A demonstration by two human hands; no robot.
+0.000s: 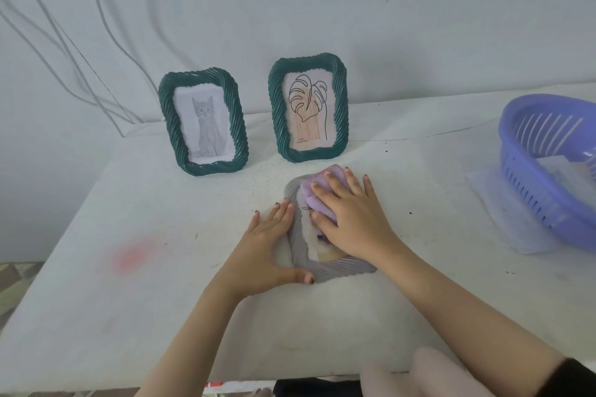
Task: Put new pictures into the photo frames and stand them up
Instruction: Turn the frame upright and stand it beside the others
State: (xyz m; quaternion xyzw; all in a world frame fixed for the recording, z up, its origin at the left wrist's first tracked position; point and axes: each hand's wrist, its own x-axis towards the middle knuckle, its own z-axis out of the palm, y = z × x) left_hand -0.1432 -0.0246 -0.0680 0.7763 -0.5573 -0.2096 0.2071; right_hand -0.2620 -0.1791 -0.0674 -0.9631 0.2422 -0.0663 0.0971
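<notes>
1. On my feed, the tabletop (129, 300) has its near edge under the person's forearms. Its left edge slants away, and its far edge meets the wall (387, 10).
2. The widest bare stretch I see is left of the hands, marked by a faint pink stain (132, 256).
3. To the right, a purple basket (529, 196) sits on a pale sheet (503, 216), well apart from the hands.
4. At the back, the cat frame (237, 126) and the leaf frame (275, 113) stand upright, side by side but not touching.
5. The grey frame (298, 248) lies flat mid-tabletop, just in front of the leaf frame.
6. The left hand (267, 245) has straight, spread fingers along the grey frame's left side, with the thumb at its near edge.
7. The right hand (351, 219) has fingers curled over a purple cloth (311, 193) and presses it on the frame's front, hiding most of the picture.
</notes>
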